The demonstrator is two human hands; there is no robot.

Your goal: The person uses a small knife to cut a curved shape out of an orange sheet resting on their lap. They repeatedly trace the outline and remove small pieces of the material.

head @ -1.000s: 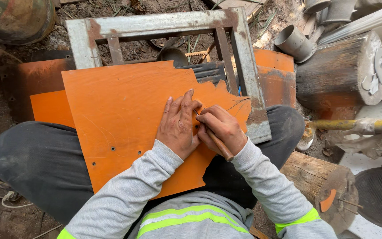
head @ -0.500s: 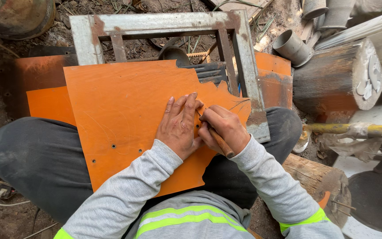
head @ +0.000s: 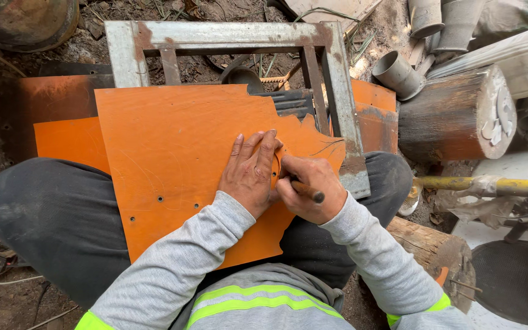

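Head view: left hand (head: pixel 250 175) fingers flat on orange sheet (head: pixel 178 159), right hand (head: pixel 310 189) fingers gripping scriber (head: pixel 307 191).

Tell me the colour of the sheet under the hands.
Orange sheet, seen best in the head view.

Both arms are reaching forward from the body, sleeves meeting at the wrists. The left hand (head: pixel 250 174) is lying flat, palm down, fingers stretched forward and close together. The right hand (head: pixel 310 188) is curling into a fist just beside it, knuckles up, thumb side touching the left hand.
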